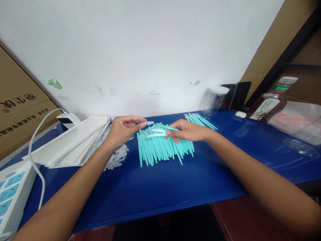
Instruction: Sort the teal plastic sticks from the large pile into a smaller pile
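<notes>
My left hand [125, 130] pinches a small translucent cap [149, 123] between thumb and fingertips. Several turquoise eyebrow razors [158, 133] are gripped in my right hand [184, 130], their blade ends pointing left toward the cap. Below both hands a wide pile of turquoise razors [155, 150] lies on the blue table [160, 187], handles toward me. Loose translucent caps [117, 158] are heaped left of the pile, partly hidden by my left forearm. Beyond my right hand a smaller row of razors [200, 120] lies near the wall.
White paper-like sheets [72, 144] are stacked at the left, near a white power strip [15, 190] and its cable. At the back right stand a clear jar [214, 102], a dark phone [240, 95] and a bottle [271, 98]. A plastic pack [298, 120] lies farther right.
</notes>
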